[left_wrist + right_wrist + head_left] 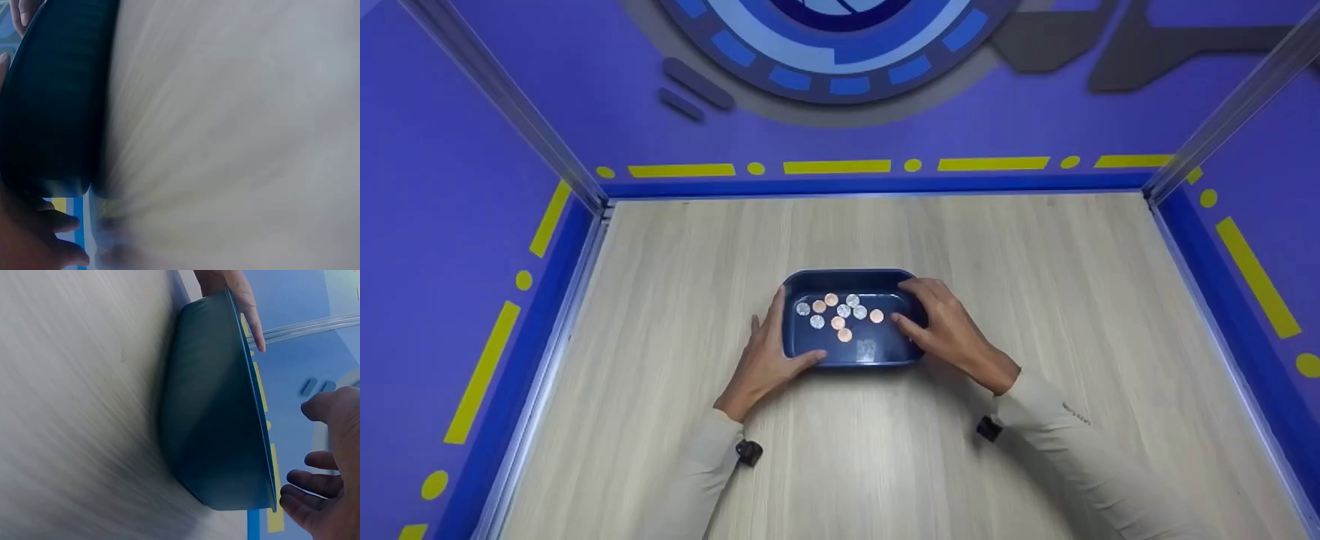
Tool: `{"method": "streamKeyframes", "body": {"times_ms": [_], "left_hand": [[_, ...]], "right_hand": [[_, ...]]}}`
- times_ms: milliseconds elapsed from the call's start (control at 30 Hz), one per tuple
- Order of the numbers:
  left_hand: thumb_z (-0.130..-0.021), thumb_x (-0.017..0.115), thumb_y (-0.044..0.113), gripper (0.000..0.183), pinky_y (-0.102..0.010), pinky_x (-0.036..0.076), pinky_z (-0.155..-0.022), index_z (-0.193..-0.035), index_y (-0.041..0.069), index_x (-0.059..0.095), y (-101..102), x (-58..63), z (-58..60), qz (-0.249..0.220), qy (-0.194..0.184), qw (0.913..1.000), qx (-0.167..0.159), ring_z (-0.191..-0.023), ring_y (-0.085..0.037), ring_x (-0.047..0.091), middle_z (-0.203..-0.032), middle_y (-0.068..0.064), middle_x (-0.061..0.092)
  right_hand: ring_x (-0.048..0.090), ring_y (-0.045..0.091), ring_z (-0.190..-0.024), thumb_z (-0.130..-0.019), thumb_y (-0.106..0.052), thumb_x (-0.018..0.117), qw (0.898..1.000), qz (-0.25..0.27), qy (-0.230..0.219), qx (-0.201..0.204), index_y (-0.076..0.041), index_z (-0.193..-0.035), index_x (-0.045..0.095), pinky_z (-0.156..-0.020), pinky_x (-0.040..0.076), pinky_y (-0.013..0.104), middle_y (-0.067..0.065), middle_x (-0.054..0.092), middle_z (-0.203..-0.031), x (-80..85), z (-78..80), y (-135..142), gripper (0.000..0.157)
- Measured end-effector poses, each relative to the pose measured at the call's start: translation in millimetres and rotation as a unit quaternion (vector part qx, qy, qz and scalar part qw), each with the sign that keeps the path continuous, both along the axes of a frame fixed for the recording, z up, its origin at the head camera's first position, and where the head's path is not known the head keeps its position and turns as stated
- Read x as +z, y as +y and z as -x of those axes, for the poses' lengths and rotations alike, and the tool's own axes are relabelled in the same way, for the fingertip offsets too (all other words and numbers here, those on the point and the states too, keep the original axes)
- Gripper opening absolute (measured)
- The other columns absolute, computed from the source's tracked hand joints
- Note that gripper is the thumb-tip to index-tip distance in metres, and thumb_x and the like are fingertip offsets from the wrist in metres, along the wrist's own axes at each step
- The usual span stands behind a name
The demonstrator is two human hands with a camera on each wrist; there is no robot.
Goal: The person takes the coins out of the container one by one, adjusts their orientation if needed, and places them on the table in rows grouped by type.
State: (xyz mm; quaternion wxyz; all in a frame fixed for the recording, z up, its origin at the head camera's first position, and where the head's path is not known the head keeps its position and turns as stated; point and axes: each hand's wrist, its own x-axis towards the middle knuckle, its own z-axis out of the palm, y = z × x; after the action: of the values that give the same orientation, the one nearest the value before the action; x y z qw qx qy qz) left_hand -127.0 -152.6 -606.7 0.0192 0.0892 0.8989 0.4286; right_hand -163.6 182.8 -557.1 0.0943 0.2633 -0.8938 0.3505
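Observation:
A dark blue rectangular tray [885, 352] with rounded corners sits on the table, several copper-coloured coins [844, 335] and silver-coloured coins [817, 322] lying flat on its floor. My left hand [765, 360] holds the tray's left end, fingers along the outside wall and thumb over the near rim. In the left wrist view its spread fingers [67, 256] show past the tray's end. Over the right end is my right hand [949, 322], thumb above the inside and fingers near the far right corner. The right wrist view shows those loosely bent fingers [312, 484] beside the rim.
The pale wood-grain table [675, 262] spreads around the tray. Blue panels with yellow markings stand behind it and on both sides, joined by metal corner posts [517, 105]. A small black device [749, 452] sits at the left wrist, another black device [989, 428] at the right.

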Motion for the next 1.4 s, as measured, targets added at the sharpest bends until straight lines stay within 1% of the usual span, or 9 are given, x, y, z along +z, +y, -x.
{"method": "streamKeyframes", "body": {"times_ms": [133,233,433,667,900,1000,1100,1233,1400], "left_hand": [[-0.084,0.096,0.047,0.136,-0.058,0.009,-0.136,-0.179,0.018,0.003,0.1,-1.3,-5.5,-0.039,-0.025,0.9988,0.014,-0.163,-0.053,0.024,-0.183,-0.019,0.015],[-0.083,0.097,0.046,0.139,-0.055,0.010,-0.137,-0.179,0.019,0.002,-0.1,-3.6,-9.4,-0.054,-0.026,0.9981,0.015,-0.163,-0.051,0.024,-0.183,-0.020,0.014],[-0.079,0.097,0.057,0.143,-0.065,0.017,-0.133,-0.179,0.017,0.003,0.5,-10.0,-16.5,-0.076,-0.031,0.9964,0.021,-0.164,-0.056,0.015,-0.182,-0.023,0.012],[-0.079,0.098,0.055,0.141,-0.074,0.020,-0.128,-0.179,0.018,0.005,3.2,-16.8,-18.1,-0.098,-0.034,0.9940,0.036,-0.162,-0.062,0.009,-0.182,-0.025,0.014],[-0.079,0.099,0.052,0.140,-0.075,0.021,-0.127,-0.179,0.015,0.007,4.0,-21.4,-17.6,-0.113,-0.027,0.9922,0.045,-0.162,-0.062,0.011,-0.181,-0.027,0.015],[-0.079,0.100,0.049,0.139,-0.073,0.025,-0.128,-0.179,0.015,0.009,3.4,-23.2,-16.6,-0.121,-0.021,0.9913,0.048,-0.162,-0.059,0.019,-0.180,-0.026,0.019],[-0.079,0.100,0.047,0.139,-0.071,0.026,-0.128,-0.179,0.016,0.010,2.9,-24.1,-17.0,-0.125,-0.019,0.9906,0.053,-0.163,-0.056,0.021,-0.181,-0.023,0.021],[-0.079,0.099,0.051,0.138,-0.072,0.019,-0.129,-0.179,0.018,0.009,3.8,-22.6,-18.7,-0.125,-0.028,0.9901,0.057,-0.164,-0.058,0.010,-0.182,-0.020,0.016],[-0.079,0.098,0.054,0.138,-0.075,0.017,-0.128,-0.179,0.020,0.009,4.3,-19.2,-17.4,-0.121,-0.030,0.9907,0.054,-0.163,-0.060,0.007,-0.183,-0.020,0.014]], "right_hand": [[0.063,0.041,-0.134,-0.099,-0.019,0.084,1.000,0.004,0.000,0.012,0.006,-0.139,0.067,-0.117,0.050,0.055,0.024,0.068,-0.137,-2.5,0.3,-6.7,0.050],[0.064,0.040,-0.133,-0.099,-0.018,0.084,1.000,0.008,0.000,0.021,0.006,-0.138,0.067,-0.116,0.051,0.054,0.024,0.069,-0.135,-4.7,0.2,-12.0,0.049],[0.064,0.041,-0.133,-0.099,-0.014,0.083,0.999,0.010,-0.026,0.042,0.009,-0.139,0.065,-0.116,0.052,0.053,0.026,0.068,-0.136,-10.1,2.1,-23.9,0.050],[0.067,0.038,-0.128,-0.096,-0.010,0.085,0.996,0.009,-0.060,0.058,0.010,-0.137,0.068,-0.112,0.054,0.054,0.023,0.070,-0.134,-12.7,10.4,-38.9,0.048],[0.071,0.037,-0.115,-0.092,-0.004,0.087,0.995,-0.008,-0.072,0.069,0.011,-0.124,0.074,-0.102,0.058,0.054,0.025,0.075,-0.121,-18.4,23.6,-50.9,0.038],[0.071,0.037,-0.110,-0.090,-0.005,0.089,0.993,-0.024,-0.091,0.067,0.011,-0.119,0.075,-0.099,0.059,0.053,0.024,0.075,-0.115,-18.7,28.1,-55.9,0.036],[0.070,0.036,-0.106,-0.089,-0.008,0.091,0.991,-0.042,-0.112,0.058,0.010,-0.117,0.076,-0.097,0.058,0.053,0.023,0.075,-0.112,-19.9,31.7,-60.7,0.036],[0.069,0.036,-0.104,-0.087,-0.011,0.093,0.989,-0.061,-0.132,0.035,0.008,-0.114,0.078,-0.096,0.058,0.054,0.021,0.074,-0.110,-21.8,35.2,-64.9,0.037],[0.067,0.035,-0.099,-0.084,-0.005,0.093,0.989,-0.056,-0.138,0.012,0.005,-0.110,0.081,-0.091,0.057,0.053,0.018,0.071,-0.103,-22.8,40.2,-64.7,0.030]]}}
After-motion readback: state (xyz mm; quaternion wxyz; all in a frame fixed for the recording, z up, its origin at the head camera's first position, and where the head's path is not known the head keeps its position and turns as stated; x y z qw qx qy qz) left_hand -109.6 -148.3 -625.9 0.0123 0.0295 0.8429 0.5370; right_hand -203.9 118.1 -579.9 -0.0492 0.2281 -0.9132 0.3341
